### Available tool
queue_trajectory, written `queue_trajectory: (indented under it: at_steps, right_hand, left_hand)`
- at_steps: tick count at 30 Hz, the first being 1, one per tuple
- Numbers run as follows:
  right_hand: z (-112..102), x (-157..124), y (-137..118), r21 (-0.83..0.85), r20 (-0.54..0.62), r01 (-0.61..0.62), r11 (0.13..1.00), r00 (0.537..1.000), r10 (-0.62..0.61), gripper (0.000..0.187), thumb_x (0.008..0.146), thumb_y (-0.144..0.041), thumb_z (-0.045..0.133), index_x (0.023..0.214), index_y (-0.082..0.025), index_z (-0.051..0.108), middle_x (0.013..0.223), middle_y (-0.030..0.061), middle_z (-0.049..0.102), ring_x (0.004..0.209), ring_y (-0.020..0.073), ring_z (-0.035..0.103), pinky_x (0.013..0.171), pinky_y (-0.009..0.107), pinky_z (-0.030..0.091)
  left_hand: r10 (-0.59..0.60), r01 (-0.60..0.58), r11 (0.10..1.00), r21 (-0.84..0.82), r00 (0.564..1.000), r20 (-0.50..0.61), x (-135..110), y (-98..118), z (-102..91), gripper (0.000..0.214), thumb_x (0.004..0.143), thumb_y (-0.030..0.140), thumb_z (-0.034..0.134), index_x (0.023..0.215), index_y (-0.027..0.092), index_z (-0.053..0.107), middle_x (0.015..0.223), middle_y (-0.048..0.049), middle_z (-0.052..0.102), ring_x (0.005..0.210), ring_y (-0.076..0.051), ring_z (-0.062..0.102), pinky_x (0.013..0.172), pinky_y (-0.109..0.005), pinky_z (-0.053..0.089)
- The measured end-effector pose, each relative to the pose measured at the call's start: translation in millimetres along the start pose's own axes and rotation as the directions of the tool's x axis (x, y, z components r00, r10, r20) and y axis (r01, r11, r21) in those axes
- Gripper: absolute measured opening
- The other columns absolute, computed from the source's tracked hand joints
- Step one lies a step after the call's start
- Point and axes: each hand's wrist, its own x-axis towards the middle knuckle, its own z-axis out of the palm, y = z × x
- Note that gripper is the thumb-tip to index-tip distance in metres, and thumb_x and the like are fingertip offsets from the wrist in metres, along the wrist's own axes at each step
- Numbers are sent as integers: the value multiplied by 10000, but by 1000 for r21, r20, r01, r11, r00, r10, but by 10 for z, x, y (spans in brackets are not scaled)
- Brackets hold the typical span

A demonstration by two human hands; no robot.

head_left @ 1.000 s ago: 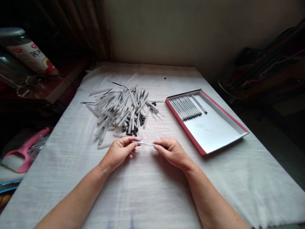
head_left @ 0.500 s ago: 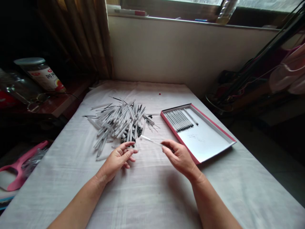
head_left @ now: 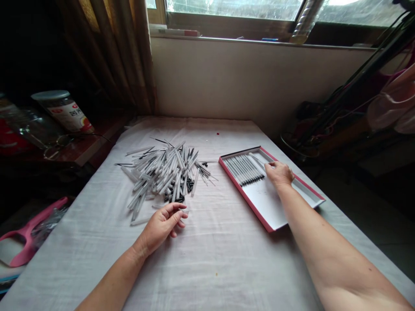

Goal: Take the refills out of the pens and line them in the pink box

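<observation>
Head view: we look down on a table spread with a pale cloth [head_left: 194,272], a wall and window [head_left: 233,8] beyond it.
Right hand: our right hand [head_left: 279,172] is over the shallow tray [head_left: 264,207], finger and thumb pinched on the near end of a slim pen [head_left: 258,160].
Pen: it lies slanted at the tray's far end, just right of a row of finished pens [head_left: 244,169]; our fingers hide its near tip.
Left hand: our left hand [head_left: 167,219] is loosely curled at the near edge of the pile; we cannot tell whether it holds anything.
Pile: clear barrels [head_left: 162,175] lie crisscrossed, with black caps [head_left: 189,185] and thin refills [head_left: 205,173] at their right side.
In the way: our right hand and forearm cover part of the tray's floor and its right rim; the tray's raised red wall stands between the pile and the row.
Cloth's far end: a small red bit [head_left: 218,134] lies apart.
Left side: a lidded jar [head_left: 69,113] and eyeglasses [head_left: 55,151] sit on a dark wooden surface [head_left: 87,151]; nearer, a pink-handled item [head_left: 26,235] lies beside the table.
Sill: a clear bottle [head_left: 304,26] stands tilted.
</observation>
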Motion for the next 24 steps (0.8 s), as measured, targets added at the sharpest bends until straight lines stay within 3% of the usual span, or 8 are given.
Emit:
queue_trajectory:
  at_steps: [5, 11, 17, 24]
  right_hand:
    - [137, 53, -57, -83, 69, 4, 997, 998, 2, 341, 802, -366, 533, 1042, -242, 742, 1150, 143, 672, 1128, 358, 545, 909, 505, 402]
    - [201, 90, -40, -86, 141, 91, 992, 987, -79, 369, 815, -331, 515, 1120, -268, 714, 1138, 116, 691, 1091, 324, 589, 913, 464, 420]
    - [242, 94, -7, -44, 142, 157, 987, 979, -149, 412, 827, -320, 505, 1193, -241, 678, 1047, 112, 722, 1021, 289, 631, 865, 379, 454]
    - [236, 59, -17, -21, 128, 199, 980, 972, -195, 413, 836, -323, 486, 1181, -215, 685, 1008, 119, 727, 967, 283, 640, 835, 381, 466]
  left_hand:
    - [-9, 9, 1000, -2, 1000, 5, 11, -2, -1, 578, 653, 574, 697, 1038, 153, 608, 896, -74, 674, 689, -150, 634, 410, -168, 424]
    - [-12, 12, 1000, -4, 1000, 18, 13, -8, -1, 558, 659, 561, 695, 1030, 151, 615, 884, -69, 671, 678, -146, 631, 411, -170, 427]
    - [-4, 4, 1000, -5, 1000, 23, 16, -39, -1, 517, 680, 536, 688, 1022, 155, 617, 886, -71, 671, 670, -144, 633, 411, -166, 419]
    - [16, -17, 1000, 9, 999, 27, 2, -19, 4, 489, 694, 515, 672, 1018, 154, 618, 886, -72, 671, 665, -143, 637, 415, -168, 415]
